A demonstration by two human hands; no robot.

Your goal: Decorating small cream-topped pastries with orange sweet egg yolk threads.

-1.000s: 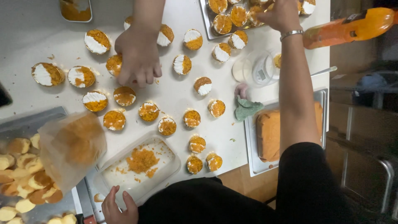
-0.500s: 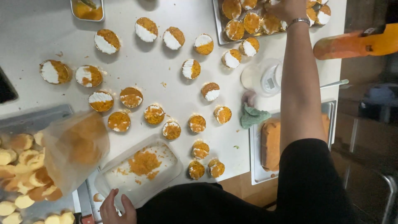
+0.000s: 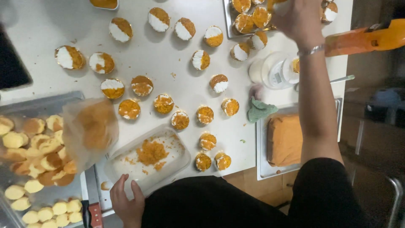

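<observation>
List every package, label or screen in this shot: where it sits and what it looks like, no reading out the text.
Orange package: long and narrow, top right edge of the table, dark label patch on its side.
Kitchen scale: small, round, white, right of the cakes, with a little pale display on its face.
Clear plastic bag: left, over the tray of plain cakes, holding orange crumbs.
Dark flat panel: far left edge; cannot tell if it is a screen.

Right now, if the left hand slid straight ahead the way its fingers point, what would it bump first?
Probably the clear tray holding orange crumbs. The left hand has its fingertips right by the tray's near edge.
</observation>
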